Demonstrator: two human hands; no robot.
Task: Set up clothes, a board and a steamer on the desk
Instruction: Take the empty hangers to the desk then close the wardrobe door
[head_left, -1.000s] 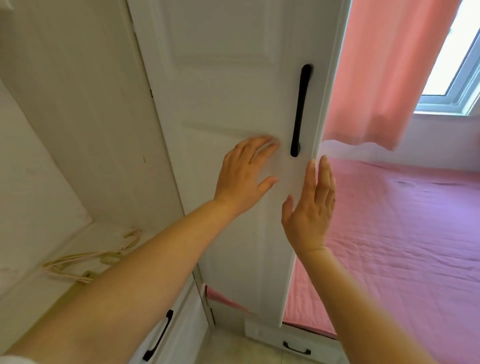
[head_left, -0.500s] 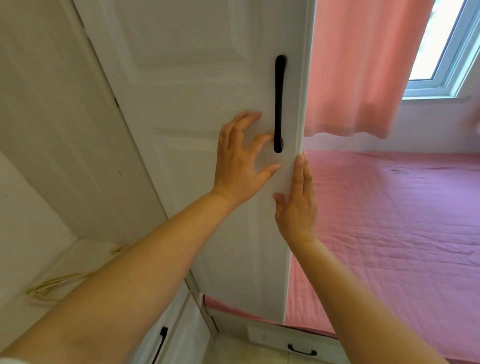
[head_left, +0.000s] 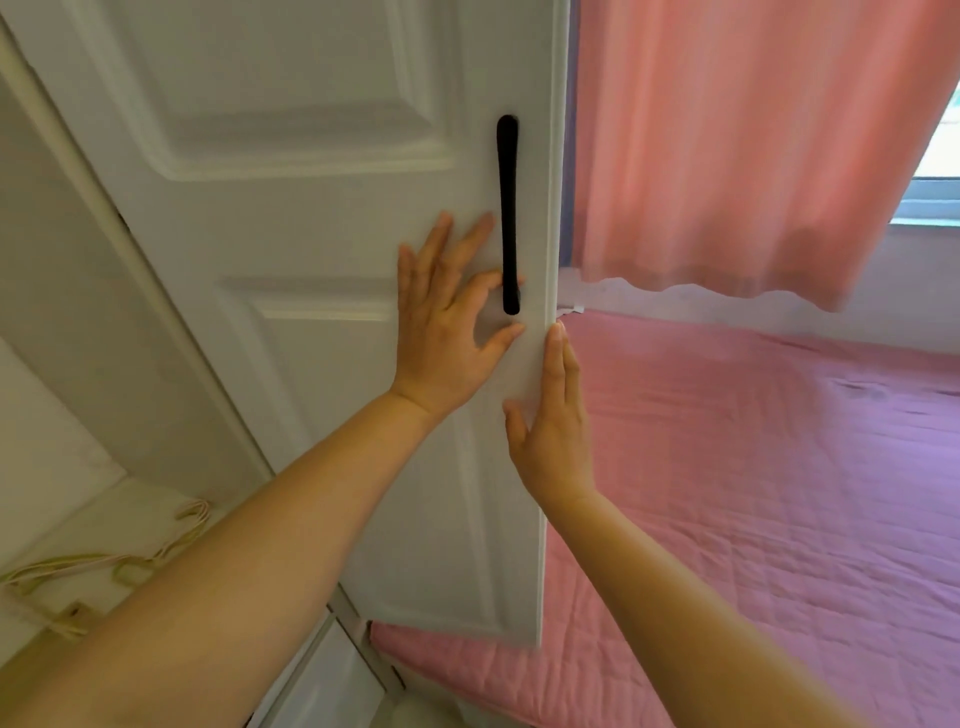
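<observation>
A white panelled wardrobe door (head_left: 311, 234) stands ajar in front of me, with a black vertical handle (head_left: 508, 208) near its free edge. My left hand (head_left: 447, 332) lies flat on the door panel just left of the handle, fingers spread. My right hand (head_left: 556, 421) rests flat along the door's free edge below the handle. Neither hand holds anything. No clothes, board or steamer are in sight.
Inside the wardrobe at lower left, beige hangers (head_left: 104, 561) lie on a white shelf (head_left: 62, 499). A bed with a pink quilted cover (head_left: 753, 493) fills the right side. A pink curtain (head_left: 753, 145) hangs over a window (head_left: 935, 176) at far right.
The door has swung a little further toward the wardrobe under both hands. My right hand has come from beside the edge to lie flat against it; my left hand slid up next to the handle.
</observation>
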